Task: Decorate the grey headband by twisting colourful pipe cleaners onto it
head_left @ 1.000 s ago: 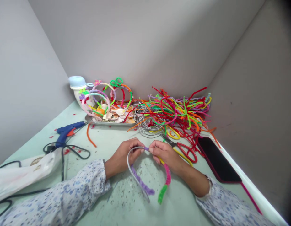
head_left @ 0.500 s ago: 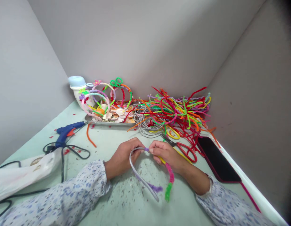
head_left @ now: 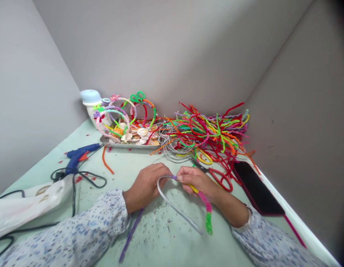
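Note:
Between my hands is a grey headband (head_left: 179,210), one bare arm curving down toward the table. Its other arm is wrapped in yellow, pink and green fuzzy pipe cleaner and hangs below my right hand (head_left: 199,182). That hand is closed, pinching the band beside a short purple wrap near the top. My left hand (head_left: 150,184) is closed at the other side of this wrap, its fingertips partly hidden. From beneath it trails the loose purple pipe cleaner (head_left: 131,234). Red-handled scissors (head_left: 220,180) lie just behind my right hand.
A blue glue gun (head_left: 74,157) with a black cord lies left, near a white plastic bag (head_left: 46,200). Behind are a metal tray (head_left: 130,146) of shells, decorated headbands (head_left: 120,111), a lidded cup (head_left: 91,104) and piled pipe cleaners (head_left: 213,128). A phone (head_left: 259,189) lies right.
The loose purple pipe cleaner's end has swung from under the headband to the left, below my left wrist. Both headband ends have shifted right.

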`<action>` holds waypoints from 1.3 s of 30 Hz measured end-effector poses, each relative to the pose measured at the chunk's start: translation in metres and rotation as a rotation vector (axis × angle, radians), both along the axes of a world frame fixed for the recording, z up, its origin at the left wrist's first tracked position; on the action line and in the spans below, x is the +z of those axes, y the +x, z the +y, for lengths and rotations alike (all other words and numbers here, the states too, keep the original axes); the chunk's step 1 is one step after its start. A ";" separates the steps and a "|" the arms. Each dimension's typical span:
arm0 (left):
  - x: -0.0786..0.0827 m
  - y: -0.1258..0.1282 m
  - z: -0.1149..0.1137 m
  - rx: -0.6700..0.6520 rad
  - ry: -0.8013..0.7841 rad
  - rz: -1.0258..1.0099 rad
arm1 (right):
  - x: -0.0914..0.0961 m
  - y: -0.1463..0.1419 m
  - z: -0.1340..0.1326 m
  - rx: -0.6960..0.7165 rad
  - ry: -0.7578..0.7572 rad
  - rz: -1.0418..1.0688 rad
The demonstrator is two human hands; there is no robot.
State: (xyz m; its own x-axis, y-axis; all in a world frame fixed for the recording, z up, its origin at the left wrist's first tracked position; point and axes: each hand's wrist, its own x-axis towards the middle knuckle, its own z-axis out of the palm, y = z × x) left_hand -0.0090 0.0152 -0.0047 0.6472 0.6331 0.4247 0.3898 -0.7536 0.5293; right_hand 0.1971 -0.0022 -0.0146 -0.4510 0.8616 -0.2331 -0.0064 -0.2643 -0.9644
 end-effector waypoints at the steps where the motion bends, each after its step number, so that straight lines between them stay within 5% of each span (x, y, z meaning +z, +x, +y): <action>1: 0.000 0.000 0.000 0.002 0.007 0.005 | 0.000 0.000 0.000 0.001 -0.003 -0.002; 18: -0.013 0.002 0.005 0.080 -0.138 -0.088 | 0.003 -0.009 -0.004 -0.047 0.150 -0.172; 39: -0.004 -0.001 0.003 0.022 0.081 0.035 | 0.003 -0.004 -0.001 -0.003 0.028 -0.070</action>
State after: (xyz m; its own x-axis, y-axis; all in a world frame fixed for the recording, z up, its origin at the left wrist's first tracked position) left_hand -0.0100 0.0186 -0.0092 0.6490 0.6120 0.4519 0.4241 -0.7842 0.4529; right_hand 0.1932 -0.0027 -0.0113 -0.4319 0.8695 -0.2395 0.0604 -0.2371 -0.9696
